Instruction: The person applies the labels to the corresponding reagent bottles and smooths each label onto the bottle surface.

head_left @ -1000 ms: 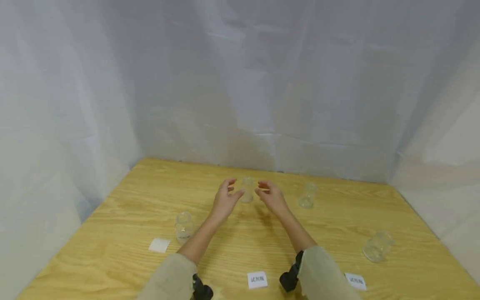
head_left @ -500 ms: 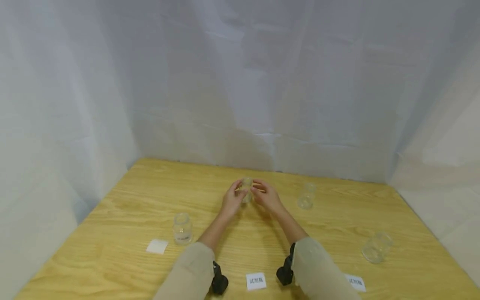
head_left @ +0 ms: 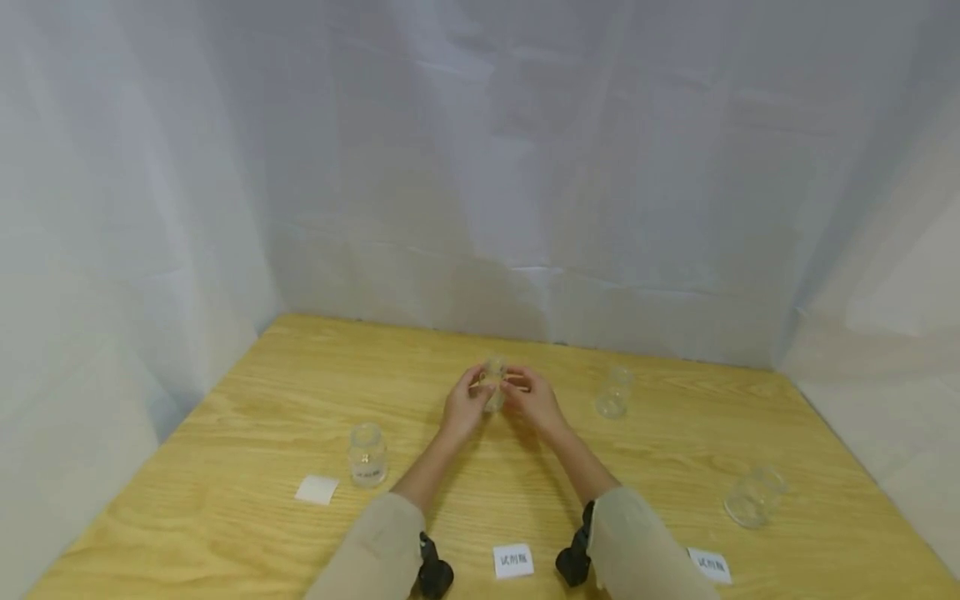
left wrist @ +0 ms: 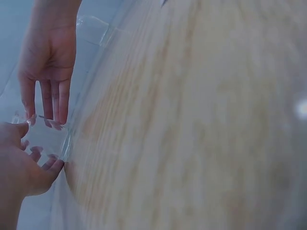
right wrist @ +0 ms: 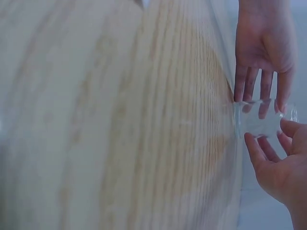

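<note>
Glass bottle (head_left: pixel 494 380) is upright near the far edge of the table (head_left: pixel 360 354), gripped from both sides by the left hand (head_left: pixel 461 408) and right hand (head_left: pixel 537 404). It's probably light, rigid, slick and easily broken; best hold, I judge, is the body below the neck.

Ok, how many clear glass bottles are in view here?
4: one bottle between the left hand and right hand, a second bottle beside the leftmost white card, a third bottle right of the hands, a fourth bottle at near right.
</note>
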### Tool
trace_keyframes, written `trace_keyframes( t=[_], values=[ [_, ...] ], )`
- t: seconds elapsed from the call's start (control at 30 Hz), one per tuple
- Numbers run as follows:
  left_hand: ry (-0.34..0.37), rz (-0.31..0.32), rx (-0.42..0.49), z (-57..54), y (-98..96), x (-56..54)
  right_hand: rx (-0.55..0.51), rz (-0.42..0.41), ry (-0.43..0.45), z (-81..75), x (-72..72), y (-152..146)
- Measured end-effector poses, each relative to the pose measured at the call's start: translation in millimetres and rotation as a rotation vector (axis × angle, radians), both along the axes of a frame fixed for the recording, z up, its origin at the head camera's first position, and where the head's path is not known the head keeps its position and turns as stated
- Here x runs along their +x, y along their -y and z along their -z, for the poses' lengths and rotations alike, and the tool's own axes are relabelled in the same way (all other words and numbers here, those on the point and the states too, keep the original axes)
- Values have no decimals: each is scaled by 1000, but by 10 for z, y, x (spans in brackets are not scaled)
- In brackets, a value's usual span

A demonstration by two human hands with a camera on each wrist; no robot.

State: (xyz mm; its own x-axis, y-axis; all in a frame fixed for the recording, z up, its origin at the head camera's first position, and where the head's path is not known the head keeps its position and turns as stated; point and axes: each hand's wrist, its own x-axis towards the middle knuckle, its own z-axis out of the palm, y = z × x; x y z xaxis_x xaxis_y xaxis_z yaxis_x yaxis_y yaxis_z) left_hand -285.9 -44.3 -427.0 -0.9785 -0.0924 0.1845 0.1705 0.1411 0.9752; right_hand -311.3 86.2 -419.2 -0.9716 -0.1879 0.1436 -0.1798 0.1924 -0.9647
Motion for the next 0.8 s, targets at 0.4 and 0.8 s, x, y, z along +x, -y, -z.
trace_keyframes(
  t=[0.4, 0.8],
  values=[
    [1, 21, -4, 13, 42, 136, -54, -9, 35, -14, 157, 16],
    [-12, 67, -5, 44, 87, 254, -34, -50, 35, -159, 381, 3]
  ],
)
